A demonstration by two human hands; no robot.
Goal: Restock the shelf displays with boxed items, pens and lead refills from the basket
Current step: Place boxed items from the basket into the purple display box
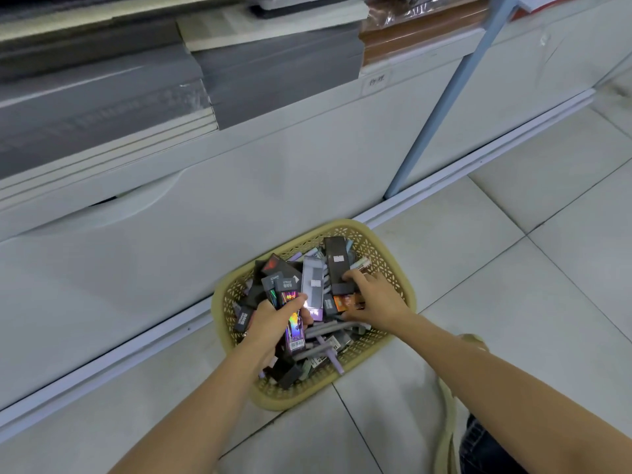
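Now lift the long black box [337, 261], gripped at its near end by right hand [372, 299], straight out of the basket [342, 225] on the floor [513, 302], holding left hand [273, 319] clenched firm round the holographic box [294, 323].

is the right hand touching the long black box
Touching. Head view: the right hand curls fingers over the lower end of the long black box.

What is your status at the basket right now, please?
Left hand grips several small boxes. Right hand grips long black box. Basket on floor, full. Nothing blocking.
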